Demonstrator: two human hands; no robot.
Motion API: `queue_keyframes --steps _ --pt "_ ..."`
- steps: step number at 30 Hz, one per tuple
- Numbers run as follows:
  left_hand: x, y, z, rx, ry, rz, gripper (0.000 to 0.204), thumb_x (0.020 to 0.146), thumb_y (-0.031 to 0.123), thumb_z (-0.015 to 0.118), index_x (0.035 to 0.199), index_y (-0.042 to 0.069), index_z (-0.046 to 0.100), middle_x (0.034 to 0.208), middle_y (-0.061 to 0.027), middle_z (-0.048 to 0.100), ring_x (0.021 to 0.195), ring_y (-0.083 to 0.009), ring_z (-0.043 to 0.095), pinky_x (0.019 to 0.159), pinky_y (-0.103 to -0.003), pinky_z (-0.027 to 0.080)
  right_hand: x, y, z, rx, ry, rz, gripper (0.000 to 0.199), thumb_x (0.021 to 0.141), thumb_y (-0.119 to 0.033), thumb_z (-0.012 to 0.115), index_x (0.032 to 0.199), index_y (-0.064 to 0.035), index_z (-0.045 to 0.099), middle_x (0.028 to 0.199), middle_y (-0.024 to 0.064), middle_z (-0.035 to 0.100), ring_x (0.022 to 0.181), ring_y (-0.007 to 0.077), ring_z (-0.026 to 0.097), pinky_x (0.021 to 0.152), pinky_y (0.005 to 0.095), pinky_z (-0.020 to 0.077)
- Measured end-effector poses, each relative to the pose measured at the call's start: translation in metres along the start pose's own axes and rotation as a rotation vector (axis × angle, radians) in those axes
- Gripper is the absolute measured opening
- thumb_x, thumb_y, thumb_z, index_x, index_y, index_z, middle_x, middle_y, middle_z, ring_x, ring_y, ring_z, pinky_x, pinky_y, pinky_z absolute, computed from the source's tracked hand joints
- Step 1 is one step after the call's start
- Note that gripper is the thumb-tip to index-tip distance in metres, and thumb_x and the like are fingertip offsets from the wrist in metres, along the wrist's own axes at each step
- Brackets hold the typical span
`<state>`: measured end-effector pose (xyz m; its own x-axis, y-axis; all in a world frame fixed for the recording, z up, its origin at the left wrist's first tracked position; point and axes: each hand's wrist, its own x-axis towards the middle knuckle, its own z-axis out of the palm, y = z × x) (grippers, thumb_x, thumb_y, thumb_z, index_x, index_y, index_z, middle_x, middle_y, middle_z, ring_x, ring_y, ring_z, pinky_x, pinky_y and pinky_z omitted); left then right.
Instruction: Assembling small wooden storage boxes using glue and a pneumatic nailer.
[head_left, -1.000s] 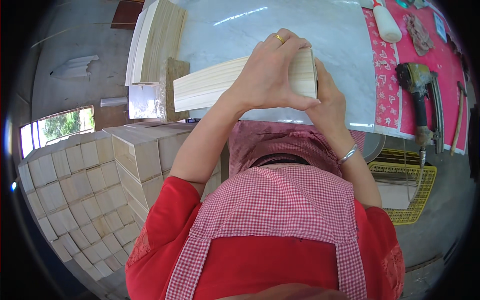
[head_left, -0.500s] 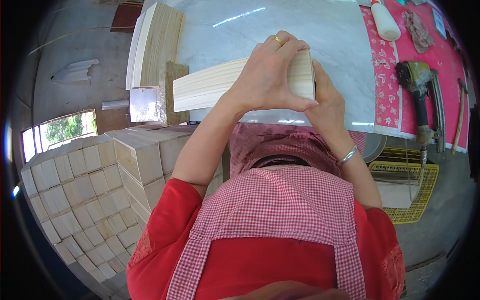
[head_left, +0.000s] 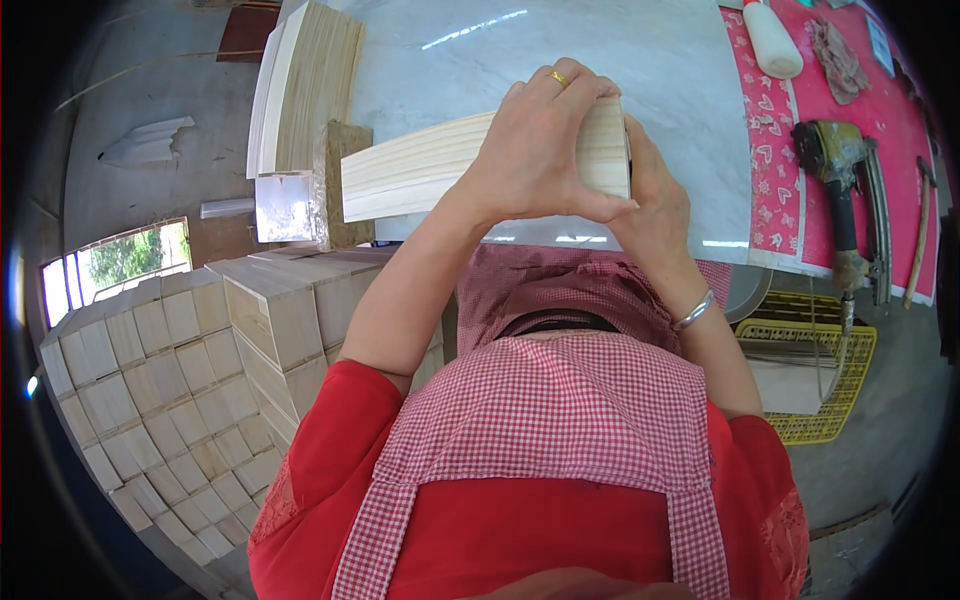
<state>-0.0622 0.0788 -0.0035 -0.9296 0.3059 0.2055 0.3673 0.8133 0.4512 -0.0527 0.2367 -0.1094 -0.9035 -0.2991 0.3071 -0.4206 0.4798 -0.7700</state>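
Barely any change: both hands stay clamped, left hand (head_left: 540,150) and right hand (head_left: 655,195) fingers wrapped around the pale wooden board (head_left: 420,175), which has edged slightly lower over the marble desk (head_left: 600,50).

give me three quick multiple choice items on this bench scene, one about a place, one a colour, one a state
1. Where does the nail gun lie?
A. on the red mat
B. on the floor
C. in the yellow basket

2. What colour is the ring on the left hand?
A. silver
B. gold
C. black

3. How is the wooden board held?
A. by one hand
B. lying free
C. by both hands

Answers: 1 A, it rests on the red mat at the right; 2 B, a gold band shows; 3 C, the right hand grips its end too.
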Motion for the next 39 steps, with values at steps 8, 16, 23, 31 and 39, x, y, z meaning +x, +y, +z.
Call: queue_keyframes --steps 8,16,23,31,39 --pt "0.001 -0.005 -0.001 0.028 -0.013 0.056 0.087 0.05 0.038 0.088 0.121 -0.001 0.055 0.111 -0.0157 0.057 0.102 -0.0334 0.057 0.089 -0.041 0.048 -0.001 0.0 -0.001 0.011 -0.01 0.011 0.075 0.075 -0.011 0.072 0.143 -0.005 0.039 0.107 0.0158 0.063 0.084 0.0373 0.066 0.066 0.044 0.0546" --pt "0.001 -0.003 -0.005 -0.005 -0.045 0.05 0.088 0.051 0.035 0.089 0.123 0.0 0.053 0.113 -0.0161 0.056 0.104 -0.0336 0.056 0.089 -0.041 0.048 -0.001 -0.004 -0.003 0.022 -0.025 0.111 0.069 0.077 -0.008 0.07 0.141 -0.0098 0.045 0.123 0.0163 0.064 0.101 0.0362 0.067 0.079 0.041 0.0553" --pt "0.002 -0.001 0.0 0.034 -0.045 0.04 0.089 0.048 0.04 0.087 0.12 -0.002 0.054 0.112 -0.0179 0.056 0.103 -0.0362 0.056 0.089 -0.043 0.044 -0.002 -0.007 -0.011 0.128 0.006 0.025 0.082 0.075 -0.009 0.072 0.148 -0.0086 0.036 0.103 0.0156 0.058 0.084 0.0363 0.064 0.066 0.0443 0.0535" --pt "0.001 -0.002 -0.001 0.048 -0.055 0.022 0.086 0.049 0.038 0.086 0.119 -0.001 0.053 0.112 -0.0162 0.056 0.102 -0.0343 0.056 0.088 -0.041 0.048 -0.009 -0.024 -0.028 0.402 0.057 -0.016 0.067 0.078 -0.002 0.07 0.142 -0.0073 0.051 0.097 0.01 0.051 0.072 0.022 0.055 0.06 0.0321 0.0484" --pt "0.003 -0.001 0.0 0.018 -0.053 0.006 0.086 0.049 0.038 0.086 0.118 -0.001 0.054 0.112 -0.0168 0.056 0.102 -0.0337 0.057 0.088 -0.041 0.048 -0.039 -0.024 -0.024 0.484 0.228 -0.036 0.047 0.081 0.01 0.066 0.126 -0.005 0.067 0.091 0.008 0.051 0.071 0.0149 0.051 0.058 0.0245 0.0437"
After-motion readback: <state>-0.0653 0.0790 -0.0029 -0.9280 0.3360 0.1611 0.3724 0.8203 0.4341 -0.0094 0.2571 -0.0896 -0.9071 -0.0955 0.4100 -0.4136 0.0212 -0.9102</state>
